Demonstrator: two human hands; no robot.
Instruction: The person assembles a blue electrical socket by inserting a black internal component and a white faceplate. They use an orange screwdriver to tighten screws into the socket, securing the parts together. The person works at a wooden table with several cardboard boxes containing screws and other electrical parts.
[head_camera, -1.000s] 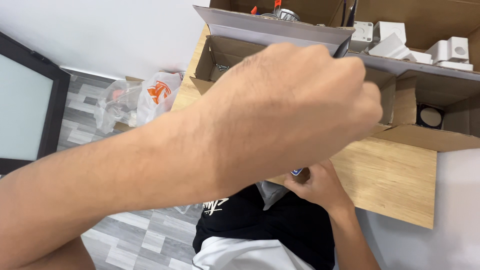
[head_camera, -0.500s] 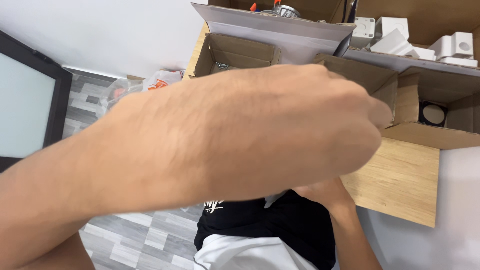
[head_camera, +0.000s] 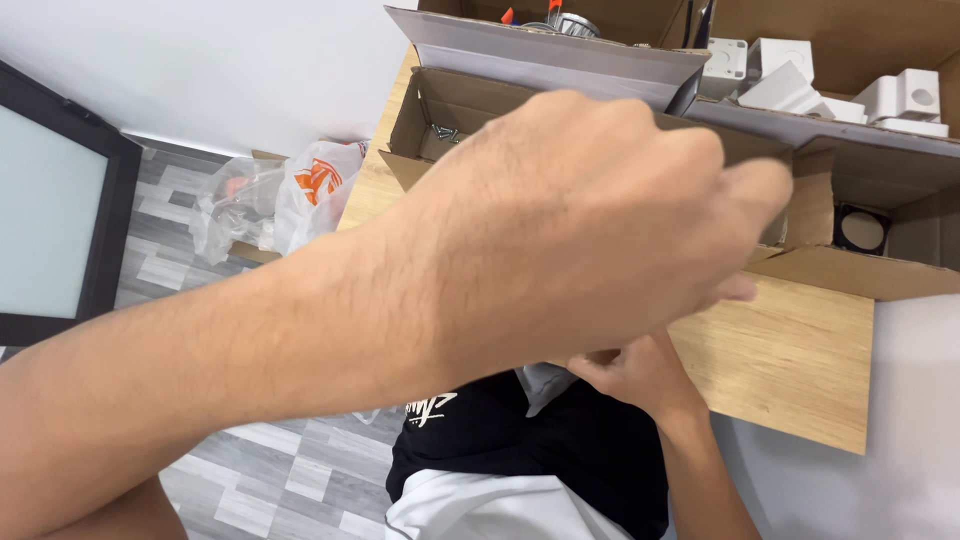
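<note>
A: Item one, left hand (head_camera: 590, 220)?
B: Very close to the camera, reaching from lower left toward upper right. Long axis of forearm and hand runs on that diagonal; the knuckles point at the open cardboard box (head_camera: 440, 110). Fingers curled down and away from the lens, bunched together. Cannot tell whether they pinch anything; the palm side is hidden.

A: Item two, right hand (head_camera: 640, 375)?
B: Low in the centre, just under the left hand, at the near edge of the wooden tabletop (head_camera: 800, 360). Fingers bent inward and close together, tips at the table's edge. What they grip, if anything, is covered by the left hand.

A: The box itself?
B: Brown, flaps up, standing on the tabletop. Its long side runs left to right along the far edge. A few small screws (head_camera: 445, 132) lie in its left corner. The left hand hovers over its middle; contact cannot be told.

A: Other stock?
B: A second carton section to the right with a round black fitting (head_camera: 862, 230) in a compartment. Behind it, white plastic blocks (head_camera: 790, 75) in another carton. A crumpled plastic bag (head_camera: 290, 195) with orange print on the grey plank floor (head_camera: 280, 470), left of the table. A dark-framed panel (head_camera: 50, 220) at far left. A black shirt (head_camera: 560, 440) below the hands
</note>
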